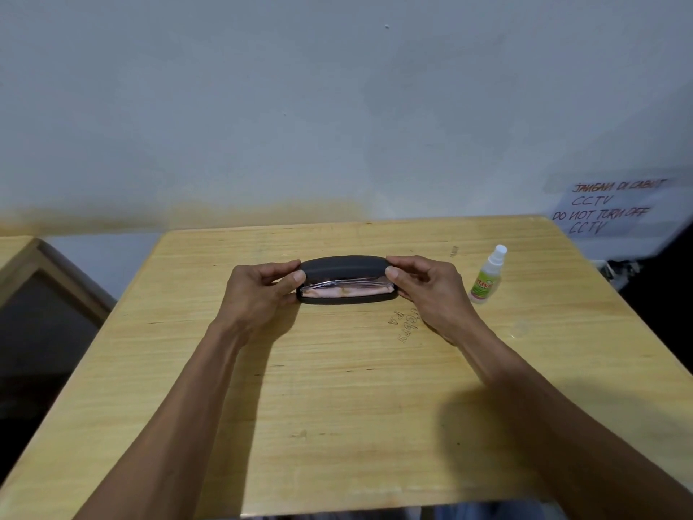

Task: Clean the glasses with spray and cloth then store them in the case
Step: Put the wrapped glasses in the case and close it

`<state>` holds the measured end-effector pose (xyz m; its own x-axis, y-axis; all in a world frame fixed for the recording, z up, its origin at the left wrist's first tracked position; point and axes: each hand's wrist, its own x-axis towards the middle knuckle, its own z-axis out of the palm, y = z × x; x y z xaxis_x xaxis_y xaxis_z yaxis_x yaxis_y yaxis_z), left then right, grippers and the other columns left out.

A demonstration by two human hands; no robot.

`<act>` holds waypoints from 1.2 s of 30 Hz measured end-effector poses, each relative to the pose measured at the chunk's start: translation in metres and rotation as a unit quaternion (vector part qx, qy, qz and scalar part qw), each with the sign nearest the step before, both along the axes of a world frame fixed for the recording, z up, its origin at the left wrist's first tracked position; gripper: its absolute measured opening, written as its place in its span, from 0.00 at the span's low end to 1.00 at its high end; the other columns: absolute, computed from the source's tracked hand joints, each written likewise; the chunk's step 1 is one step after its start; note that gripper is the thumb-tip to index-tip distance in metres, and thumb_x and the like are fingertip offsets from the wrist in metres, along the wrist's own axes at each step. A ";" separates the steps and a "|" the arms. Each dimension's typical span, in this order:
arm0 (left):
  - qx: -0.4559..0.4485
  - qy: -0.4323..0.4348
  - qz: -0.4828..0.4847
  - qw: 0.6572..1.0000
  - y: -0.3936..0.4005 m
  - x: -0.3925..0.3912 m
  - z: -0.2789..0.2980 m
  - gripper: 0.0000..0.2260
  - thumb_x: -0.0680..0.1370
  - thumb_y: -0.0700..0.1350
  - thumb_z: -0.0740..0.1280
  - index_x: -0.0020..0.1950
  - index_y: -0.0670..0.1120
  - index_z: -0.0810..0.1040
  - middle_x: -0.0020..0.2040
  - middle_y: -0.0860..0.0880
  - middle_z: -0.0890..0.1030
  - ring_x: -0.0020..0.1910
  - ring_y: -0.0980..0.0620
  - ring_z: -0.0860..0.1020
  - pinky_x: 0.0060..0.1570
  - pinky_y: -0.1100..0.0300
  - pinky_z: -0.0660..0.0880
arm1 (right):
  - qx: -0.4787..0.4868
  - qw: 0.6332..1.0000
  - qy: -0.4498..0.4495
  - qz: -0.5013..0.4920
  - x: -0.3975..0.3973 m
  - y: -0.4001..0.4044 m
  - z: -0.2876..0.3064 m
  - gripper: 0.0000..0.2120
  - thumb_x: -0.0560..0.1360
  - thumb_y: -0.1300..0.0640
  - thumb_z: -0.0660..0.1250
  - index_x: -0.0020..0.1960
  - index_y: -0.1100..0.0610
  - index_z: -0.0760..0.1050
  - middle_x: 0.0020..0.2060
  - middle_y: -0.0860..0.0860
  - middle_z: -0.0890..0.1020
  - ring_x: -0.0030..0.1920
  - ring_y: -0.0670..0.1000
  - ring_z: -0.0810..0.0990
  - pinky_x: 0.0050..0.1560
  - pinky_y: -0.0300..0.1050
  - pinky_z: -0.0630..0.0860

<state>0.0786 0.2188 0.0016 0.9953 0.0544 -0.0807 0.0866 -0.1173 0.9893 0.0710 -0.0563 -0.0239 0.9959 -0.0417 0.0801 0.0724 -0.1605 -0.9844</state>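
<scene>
The left hand [258, 290] pinches the left end of the black glasses case [347, 280], thumb pressed on the lid near its front edge and the other fingers curled around the end. The right hand [427, 289] grips the right end of the case the same way, thumb on the lid, fingers wrapped behind and below. The case lies flat on the wooden table [337, 407], its lid lowered almost to the base, leaving a narrow gap along the front. Through that gap a pinkish cloth [343, 292] shows inside the case; the glasses themselves cannot be made out. A small white spray bottle [487, 275] stands upright to the right of the case, just beyond the right hand and not touching it.
</scene>
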 end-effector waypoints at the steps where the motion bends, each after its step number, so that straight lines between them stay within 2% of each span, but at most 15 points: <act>1: 0.009 0.000 -0.001 1.000 0.000 0.000 0.000 0.14 0.73 0.41 0.74 0.57 0.41 0.84 0.52 0.46 0.86 0.48 0.50 0.85 0.47 0.60 0.82 | -0.003 1.000 -0.002 0.000 0.000 0.000 0.000 0.14 0.74 0.51 0.75 0.60 0.50 0.84 0.52 0.47 0.87 0.55 0.47 0.85 0.56 0.50 0.84; 4: 0.014 0.001 0.005 1.000 -0.001 -0.004 0.000 0.13 0.72 0.40 0.74 0.57 0.42 0.84 0.52 0.46 0.85 0.49 0.47 0.85 0.45 0.63 0.81 | -0.011 1.000 -0.003 -0.003 -0.003 0.003 0.000 0.15 0.75 0.53 0.74 0.61 0.52 0.83 0.54 0.48 0.86 0.54 0.46 0.85 0.54 0.50 0.85; 9: 0.053 -0.027 0.003 0.998 -0.005 -0.011 0.000 0.15 0.73 0.38 0.73 0.59 0.39 0.82 0.53 0.45 0.84 0.49 0.55 0.81 0.39 0.72 0.77 | -0.075 0.997 -0.007 -0.008 -0.005 0.000 -0.003 0.16 0.72 0.47 0.75 0.60 0.45 0.83 0.56 0.43 0.85 0.58 0.42 0.83 0.60 0.52 0.82; 11: 0.070 -0.032 0.006 0.997 -0.003 -0.012 -0.001 0.16 0.73 0.40 0.74 0.60 0.41 0.82 0.54 0.46 0.84 0.51 0.56 0.81 0.44 0.69 0.79 | -0.085 0.996 -0.010 -0.008 -0.007 -0.001 -0.002 0.16 0.73 0.47 0.75 0.60 0.45 0.83 0.57 0.42 0.85 0.58 0.41 0.82 0.62 0.51 0.81; 13: 0.108 -0.039 0.002 0.993 -0.001 -0.014 -0.002 0.17 0.72 0.43 0.75 0.60 0.44 0.82 0.55 0.49 0.84 0.54 0.56 0.81 0.54 0.64 0.78 | -0.104 0.994 -0.013 -0.008 -0.009 -0.001 -0.001 0.16 0.73 0.49 0.75 0.61 0.45 0.83 0.58 0.42 0.85 0.58 0.40 0.82 0.64 0.49 0.79; 14: 0.120 -0.041 0.001 0.992 -0.001 -0.015 -0.003 0.17 0.72 0.43 0.76 0.60 0.45 0.82 0.55 0.49 0.84 0.54 0.56 0.81 0.55 0.65 0.78 | -0.106 0.994 -0.011 -0.004 -0.010 -0.001 -0.002 0.16 0.73 0.49 0.76 0.60 0.45 0.83 0.58 0.43 0.85 0.59 0.40 0.82 0.64 0.49 0.79; 17: 0.126 -0.053 0.012 0.991 -0.004 -0.021 -0.005 0.17 0.71 0.38 0.76 0.60 0.42 0.82 0.54 0.50 0.84 0.49 0.64 0.79 0.43 0.78 0.74 | -0.100 0.995 -0.002 0.005 -0.014 -0.002 -0.003 0.18 0.68 0.46 0.78 0.58 0.41 0.83 0.58 0.45 0.85 0.58 0.43 0.84 0.63 0.52 0.80; 20: 0.151 -0.064 0.017 0.986 -0.007 -0.025 -0.003 0.19 0.70 0.39 0.77 0.60 0.43 0.82 0.53 0.52 0.84 0.46 0.70 0.78 0.46 0.79 0.73 | -0.107 0.994 -0.002 0.004 -0.016 -0.002 -0.004 0.17 0.69 0.49 0.79 0.58 0.43 0.84 0.57 0.46 0.85 0.55 0.42 0.85 0.62 0.52 0.81; 23: 0.157 -0.067 0.017 0.985 -0.011 -0.031 -0.002 0.23 0.67 0.40 0.79 0.61 0.43 0.81 0.52 0.53 0.83 0.44 0.72 0.78 0.47 0.78 0.74 | -0.129 0.992 0.006 -0.006 -0.019 0.002 -0.001 0.23 0.68 0.50 0.80 0.62 0.46 0.82 0.57 0.47 0.85 0.52 0.40 0.85 0.60 0.45 0.81; 26: 0.211 -0.097 0.039 0.972 -0.022 -0.035 -0.004 0.26 0.66 0.44 0.80 0.63 0.45 0.80 0.53 0.54 0.82 0.48 0.63 0.79 0.46 0.80 0.71 | -0.189 0.982 -0.011 -0.021 -0.023 0.011 -0.001 0.30 0.67 0.48 0.80 0.67 0.46 0.78 0.56 0.45 0.84 0.52 0.43 0.84 0.55 0.33 0.78; 28: 0.244 -0.104 0.065 0.962 -0.026 -0.035 -0.007 0.25 0.68 0.48 0.78 0.65 0.47 0.80 0.52 0.52 0.84 0.46 0.60 0.78 0.45 0.75 0.73 | -0.216 0.975 -0.026 -0.038 -0.024 0.018 -0.004 0.30 0.68 0.48 0.80 0.69 0.47 0.77 0.56 0.47 0.82 0.55 0.45 0.80 0.53 0.28 0.74; 29: 0.271 -0.105 0.076 0.954 -0.027 -0.034 -0.008 0.25 0.69 0.50 0.77 0.65 0.49 0.79 0.51 0.50 0.85 0.46 0.57 0.79 0.46 0.68 0.75 | -0.226 0.972 -0.038 -0.048 -0.024 0.020 -0.007 0.30 0.69 0.48 0.79 0.69 0.48 0.76 0.57 0.49 0.83 0.56 0.47 0.80 0.55 0.32 0.77; 31: 0.319 -0.109 0.088 0.937 -0.028 -0.035 -0.010 0.25 0.69 0.54 0.76 0.64 0.51 0.80 0.50 0.47 0.86 0.46 0.52 0.80 0.46 0.58 0.78 | -0.251 0.964 -0.063 -0.066 -0.024 0.023 -0.012 0.29 0.69 0.47 0.79 0.69 0.49 0.77 0.57 0.50 0.85 0.59 0.51 0.80 0.57 0.50 0.80; 33: 0.320 -0.107 0.094 0.937 -0.029 -0.035 -0.011 0.23 0.69 0.55 0.75 0.63 0.51 0.80 0.48 0.44 0.87 0.42 0.52 0.78 0.41 0.59 0.77 | -0.261 0.959 -0.079 -0.081 -0.026 0.024 -0.012 0.28 0.70 0.49 0.78 0.68 0.51 0.77 0.56 0.51 0.85 0.58 0.53 0.81 0.55 0.56 0.80; 36: 0.306 -0.119 0.095 0.940 -0.032 -0.031 -0.013 0.21 0.71 0.51 0.75 0.63 0.49 0.81 0.51 0.43 0.86 0.43 0.56 0.75 0.39 0.62 0.71 | -0.270 0.953 -0.108 -0.090 -0.024 0.024 -0.011 0.27 0.70 0.51 0.79 0.67 0.54 0.79 0.51 0.52 0.86 0.54 0.55 0.81 0.52 0.57 0.81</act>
<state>0.0480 0.1870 -0.0113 0.9488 0.1970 0.2470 -0.0510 -0.6761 0.7351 0.0468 -0.0319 -0.0346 0.9345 -0.1056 0.3400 0.1867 -0.6677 -0.7206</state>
